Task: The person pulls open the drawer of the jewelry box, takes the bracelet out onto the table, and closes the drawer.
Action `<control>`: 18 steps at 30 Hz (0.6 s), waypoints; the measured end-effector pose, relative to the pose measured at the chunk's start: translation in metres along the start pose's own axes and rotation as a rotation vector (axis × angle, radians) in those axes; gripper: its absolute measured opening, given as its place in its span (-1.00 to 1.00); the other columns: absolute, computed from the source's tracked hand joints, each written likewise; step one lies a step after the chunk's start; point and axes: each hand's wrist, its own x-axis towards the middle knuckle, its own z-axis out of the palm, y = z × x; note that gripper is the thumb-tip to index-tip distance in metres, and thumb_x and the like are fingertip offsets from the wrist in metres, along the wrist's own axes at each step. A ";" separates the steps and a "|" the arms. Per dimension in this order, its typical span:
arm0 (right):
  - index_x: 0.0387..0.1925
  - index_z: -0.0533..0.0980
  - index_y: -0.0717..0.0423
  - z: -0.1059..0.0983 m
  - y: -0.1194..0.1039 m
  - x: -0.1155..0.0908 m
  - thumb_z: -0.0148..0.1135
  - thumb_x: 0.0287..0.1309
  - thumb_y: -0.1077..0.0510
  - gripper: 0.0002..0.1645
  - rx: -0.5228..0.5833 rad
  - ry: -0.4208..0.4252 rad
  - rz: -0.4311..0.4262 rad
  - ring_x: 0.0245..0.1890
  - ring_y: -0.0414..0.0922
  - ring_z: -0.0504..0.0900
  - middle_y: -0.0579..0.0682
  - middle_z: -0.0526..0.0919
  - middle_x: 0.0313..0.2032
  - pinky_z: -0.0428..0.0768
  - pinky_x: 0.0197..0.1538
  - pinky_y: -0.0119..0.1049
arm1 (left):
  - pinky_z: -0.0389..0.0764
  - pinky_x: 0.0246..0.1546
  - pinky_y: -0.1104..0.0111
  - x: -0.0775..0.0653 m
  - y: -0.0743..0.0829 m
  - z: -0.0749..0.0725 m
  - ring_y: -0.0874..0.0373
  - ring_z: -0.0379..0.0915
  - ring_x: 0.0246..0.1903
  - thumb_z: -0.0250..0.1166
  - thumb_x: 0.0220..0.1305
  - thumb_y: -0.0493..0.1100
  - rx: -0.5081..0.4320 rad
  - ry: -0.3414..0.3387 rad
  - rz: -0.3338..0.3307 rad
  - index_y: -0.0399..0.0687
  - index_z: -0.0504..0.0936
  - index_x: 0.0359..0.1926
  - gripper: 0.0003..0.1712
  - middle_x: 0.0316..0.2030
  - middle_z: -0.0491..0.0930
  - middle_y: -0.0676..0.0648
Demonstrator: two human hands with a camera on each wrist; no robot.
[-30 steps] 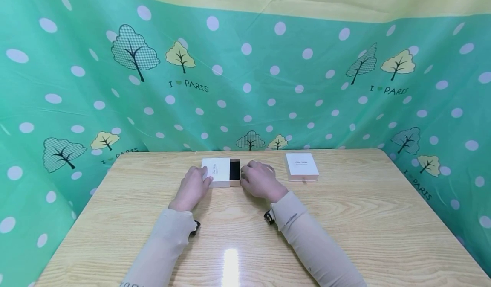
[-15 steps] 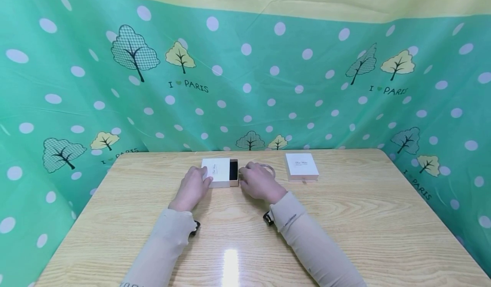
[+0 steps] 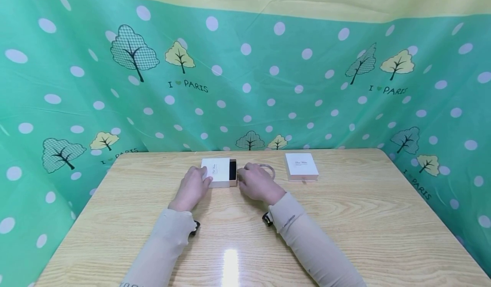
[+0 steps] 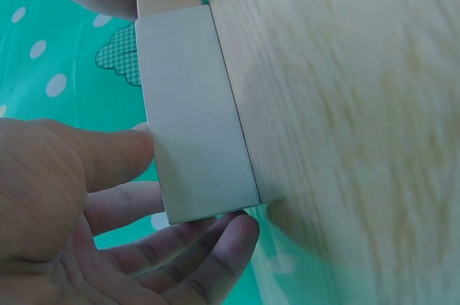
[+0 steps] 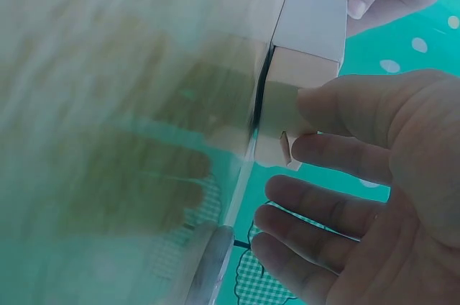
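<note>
A white slide-out gift box (image 3: 218,169) with small print on top lies at the back of the table, its inner drawer (image 3: 233,184) partly out on the right. Black lining shows in the opening. My left hand (image 3: 192,186) grips the white sleeve, with the thumb on its top edge and fingers round its left end, as the left wrist view shows. My right hand (image 3: 258,182) is at the drawer's outer end. In the right wrist view its thumb and index finger touch the drawer beside a small brown tab (image 5: 285,145); the other fingers extend loosely.
A pale, translucent ring (image 3: 271,171) lies just behind the right hand. Farther right stands a second white box (image 3: 301,166), closed. The wood-grain table (image 3: 238,223) meets a green dotted curtain (image 3: 245,103) at its back edge.
The drawer has slid left into the sleeve, leaving less black lining showing. My right hand has moved slightly left with it, and more of the ring shows. The left hand stays still.
</note>
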 end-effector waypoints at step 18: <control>0.06 0.53 0.06 0.000 -0.002 0.000 0.15 0.25 0.06 -0.63 0.006 -0.033 -0.006 -0.13 -0.09 0.50 0.02 0.55 -0.13 0.54 -0.02 -0.20 | 0.36 0.19 -0.01 0.000 0.000 0.000 -0.28 0.32 0.13 0.14 0.39 -0.14 -0.005 -0.005 -0.008 -0.44 0.29 0.29 -0.41 0.10 0.36 -0.40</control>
